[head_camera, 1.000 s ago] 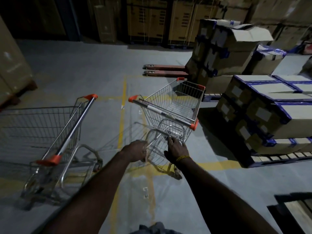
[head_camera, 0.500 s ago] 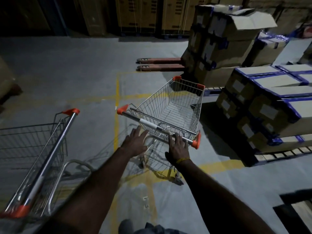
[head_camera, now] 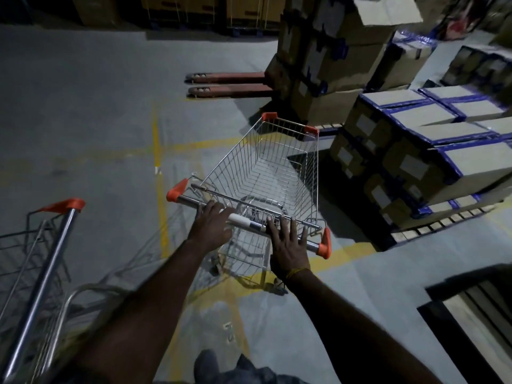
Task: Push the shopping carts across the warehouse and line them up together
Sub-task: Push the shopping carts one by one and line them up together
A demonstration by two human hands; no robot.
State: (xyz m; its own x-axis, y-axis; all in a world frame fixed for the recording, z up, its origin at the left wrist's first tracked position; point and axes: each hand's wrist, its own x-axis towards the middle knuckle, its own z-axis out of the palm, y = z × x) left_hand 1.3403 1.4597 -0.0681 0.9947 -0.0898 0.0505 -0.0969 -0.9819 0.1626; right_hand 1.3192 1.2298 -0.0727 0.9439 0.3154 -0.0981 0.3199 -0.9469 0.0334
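A wire shopping cart (head_camera: 266, 173) with orange corner caps stands in front of me, pointing away and a little to the right. Its handle bar (head_camera: 243, 218) runs across at my hands. My left hand (head_camera: 212, 225) lies over the bar's left half. My right hand (head_camera: 288, 243) lies flat on the right half near the orange end cap, fingers spread, not wrapped around it. A second cart (head_camera: 47, 273) stands at my left, only its handle and part of its basket in view.
Taped cartons on a pallet (head_camera: 421, 153) stand close to the cart's right side. Taller boxes (head_camera: 332, 51) and red pallet-jack forks (head_camera: 230, 84) are ahead. Yellow lines (head_camera: 158, 162) mark the grey floor. A dark framed object (head_camera: 476, 314) is at the lower right.
Both hands rose from the cart's lower frame to its handle bar and now rest on it. The view moved closer, and the left cart slid further out of frame.
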